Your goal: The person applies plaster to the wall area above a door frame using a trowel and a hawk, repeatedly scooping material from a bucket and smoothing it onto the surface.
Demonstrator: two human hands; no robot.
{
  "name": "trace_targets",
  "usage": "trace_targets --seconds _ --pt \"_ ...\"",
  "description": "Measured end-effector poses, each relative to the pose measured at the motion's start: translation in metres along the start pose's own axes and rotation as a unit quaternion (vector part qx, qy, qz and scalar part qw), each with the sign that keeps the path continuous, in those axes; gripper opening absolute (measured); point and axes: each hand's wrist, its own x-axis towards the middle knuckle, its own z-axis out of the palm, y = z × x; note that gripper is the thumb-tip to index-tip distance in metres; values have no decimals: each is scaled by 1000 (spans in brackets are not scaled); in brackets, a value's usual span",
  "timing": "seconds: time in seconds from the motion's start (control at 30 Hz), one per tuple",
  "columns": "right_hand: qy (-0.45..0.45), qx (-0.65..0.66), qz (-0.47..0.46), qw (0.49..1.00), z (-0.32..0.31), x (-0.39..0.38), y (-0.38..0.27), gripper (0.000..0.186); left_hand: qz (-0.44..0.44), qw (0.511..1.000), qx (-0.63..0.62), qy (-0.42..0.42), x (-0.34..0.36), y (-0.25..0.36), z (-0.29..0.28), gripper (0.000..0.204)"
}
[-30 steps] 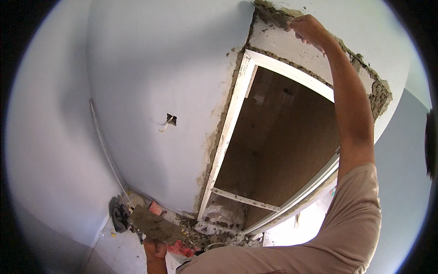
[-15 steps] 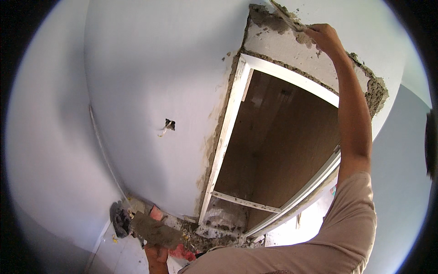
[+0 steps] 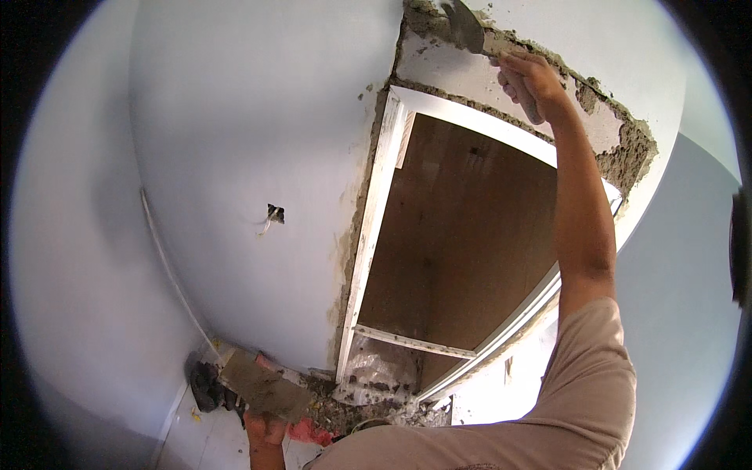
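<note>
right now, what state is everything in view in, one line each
right grip: closed on the trowel handle
trowel: raised above the doorway
left grip: holding the mortar board from below
mortar board: coated in grey mortar
white door frame: set in wall, edges rough
wall hole: uncovered, wires hanging out
dark bundle: crumpled, on the floor

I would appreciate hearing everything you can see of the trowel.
The trowel has a broad, dark grey, metal-looking blade, a thin neck and a greyish handle held in the right grip, the handle's end showing below it. The blade points up and leftward, over the mortar-edged strip above the white frame; whether it touches that strip is unclear.
</note>
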Motion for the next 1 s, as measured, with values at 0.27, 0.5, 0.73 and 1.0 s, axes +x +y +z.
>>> trace_targets --seconds 0.27,0.5,0.73,1.0 --pt "33 -242 26 969 8 15 7 34 -8 1000 13 25 4 -15 5 48" --pt "94 -275 50 956 -14 11 10 33 -14 999 3 -32 9 -19 9 51" --pt "98 -429 28 897 -39 -6 3 34 -13 1000 -8 10 10 -21 10 55" --pt "-44 32 -150 987 -40 -64 -60 34 -4 998 52 34 13 -22 18 56"
